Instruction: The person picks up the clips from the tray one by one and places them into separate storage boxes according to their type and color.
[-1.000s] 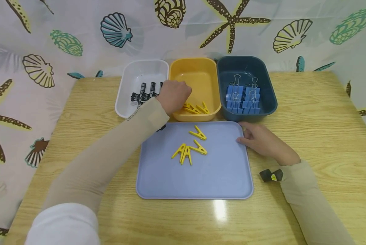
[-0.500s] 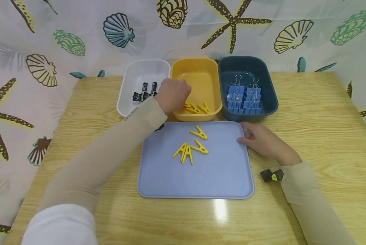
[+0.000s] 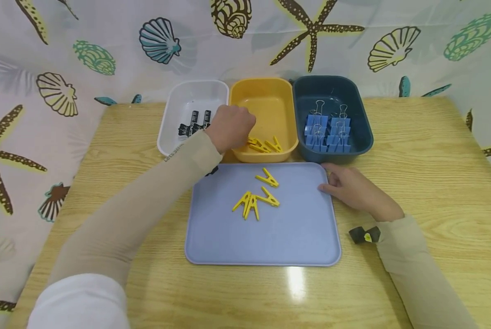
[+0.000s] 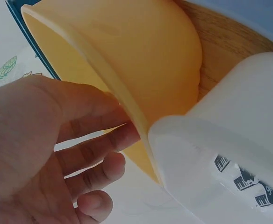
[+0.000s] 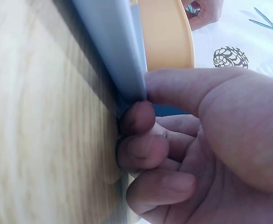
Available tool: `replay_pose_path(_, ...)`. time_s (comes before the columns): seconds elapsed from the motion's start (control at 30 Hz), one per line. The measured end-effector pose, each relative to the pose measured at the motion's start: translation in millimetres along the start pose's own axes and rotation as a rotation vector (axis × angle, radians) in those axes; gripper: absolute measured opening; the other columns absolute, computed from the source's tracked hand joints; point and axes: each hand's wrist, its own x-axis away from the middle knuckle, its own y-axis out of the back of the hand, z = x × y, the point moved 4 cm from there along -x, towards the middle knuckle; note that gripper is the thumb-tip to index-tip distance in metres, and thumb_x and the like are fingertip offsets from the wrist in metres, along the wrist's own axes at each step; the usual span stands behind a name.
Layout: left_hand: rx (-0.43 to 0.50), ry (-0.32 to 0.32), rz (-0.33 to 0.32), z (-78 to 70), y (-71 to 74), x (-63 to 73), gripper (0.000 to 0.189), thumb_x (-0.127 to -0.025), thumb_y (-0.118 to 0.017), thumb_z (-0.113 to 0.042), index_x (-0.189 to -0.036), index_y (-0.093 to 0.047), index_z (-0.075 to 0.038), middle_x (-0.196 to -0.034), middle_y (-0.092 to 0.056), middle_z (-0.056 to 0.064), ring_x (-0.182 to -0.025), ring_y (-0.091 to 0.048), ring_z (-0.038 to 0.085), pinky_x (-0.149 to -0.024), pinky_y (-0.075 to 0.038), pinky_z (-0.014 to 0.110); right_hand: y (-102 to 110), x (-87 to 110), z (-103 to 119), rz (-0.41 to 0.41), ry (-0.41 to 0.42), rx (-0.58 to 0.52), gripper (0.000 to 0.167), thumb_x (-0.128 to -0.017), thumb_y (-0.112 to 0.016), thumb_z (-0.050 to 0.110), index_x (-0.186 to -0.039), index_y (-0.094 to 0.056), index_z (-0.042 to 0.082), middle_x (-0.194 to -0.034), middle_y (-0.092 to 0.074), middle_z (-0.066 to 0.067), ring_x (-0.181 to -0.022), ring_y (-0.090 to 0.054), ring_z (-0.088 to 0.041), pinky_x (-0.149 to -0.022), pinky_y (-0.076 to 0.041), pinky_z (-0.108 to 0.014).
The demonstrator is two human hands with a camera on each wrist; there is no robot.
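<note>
My left hand [image 3: 231, 128] reaches over the left side of the yellow bin [image 3: 263, 107]. In the left wrist view its thumb and forefinger dip inside past the bin's rim [image 4: 96, 65], which hides their tips, so I cannot tell whether they hold anything. The other fingers stay loosely bent outside. Several yellow clothespins [image 3: 275, 145] lie at the bin's near end, partly behind that hand. More clothespins [image 3: 251, 208] are spread on the light blue tray [image 3: 294, 237]. At the tray's far right corner my right hand [image 3: 354, 189] pinches the edge, thumb [image 5: 169, 86] on the rim and fingers curled below.
A white bin [image 3: 175, 98] with black clips marked like piano keys [image 3: 193, 123] stands left of the yellow one. Right of it is a dark blue bin [image 3: 362, 119] with several blue binder clips [image 3: 327, 132]. A seashell-print cloth [image 3: 266, 55] hangs behind the wooden table [image 3: 426, 169].
The head view has shifted very slightly. My left hand stays at the yellow bin with almost no movement, and my right hand keeps its hold on the tray.
</note>
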Motion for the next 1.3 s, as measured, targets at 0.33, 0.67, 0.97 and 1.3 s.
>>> replay_pose_path(0.33, 0.018, -0.042, -0.075, -5.9, -7.2, -10.4, 0.019, -0.093, -0.049, -0.003, -0.096, -0.067, -0.005, -0.08, -0.06, 0.008, -0.07, -0.05, 0.021, -0.063, -0.054, 0.036, 0, -0.8, -2, -0.008, 0.0, 0.005, 0.042, -0.093, -0.063, 0.018, -0.129, -0.051, -0.001, -0.066, -0.047, -0.001, -0.059, -0.045, -0.015, -0.055, -0.035, -0.026)
replay_pose_path(0.67, 0.023, -0.035, -0.034, -8.3, -14.1, -15.5, 0.019, -0.095, -0.049, -0.005, -0.1, -0.067, -0.006, -0.086, -0.064, 0.009, -0.071, -0.052, 0.021, -0.067, -0.054, 0.034, 0, -1.1, -3, -0.011, 0.007, 0.008, 0.043, -0.093, -0.063, 0.016, -0.13, -0.05, -0.002, -0.066, -0.048, -0.001, -0.059, -0.045, -0.015, -0.055, -0.036, -0.026)
replay_pose_path(0.97, 0.028, -0.046, -0.028, -7.6, -22.0, -20.1, 0.021, -0.094, -0.047, -0.002, -0.101, -0.066, -0.005, -0.088, -0.064, 0.01, -0.07, -0.053, 0.021, -0.068, -0.054, 0.035, 0, -0.9, -4, -0.01, -0.003, -0.003, 0.046, -0.093, -0.063, 0.018, -0.131, -0.049, -0.002, -0.067, -0.049, -0.001, -0.06, -0.046, -0.014, -0.055, -0.036, -0.025)
replay_pose_path(1.3, 0.054, -0.055, -0.036, -5.8, -25.2, -22.0, 0.019, -0.095, -0.047, -0.004, -0.103, -0.065, -0.006, -0.089, -0.063, 0.01, -0.073, -0.054, 0.023, -0.069, -0.052, 0.035, 0, -0.8, -4, -0.011, -0.015, 0.004, 0.045, -0.093, -0.063, 0.018, -0.131, -0.049, -0.001, -0.068, -0.049, -0.001, -0.059, -0.046, -0.014, -0.055, -0.037, -0.026)
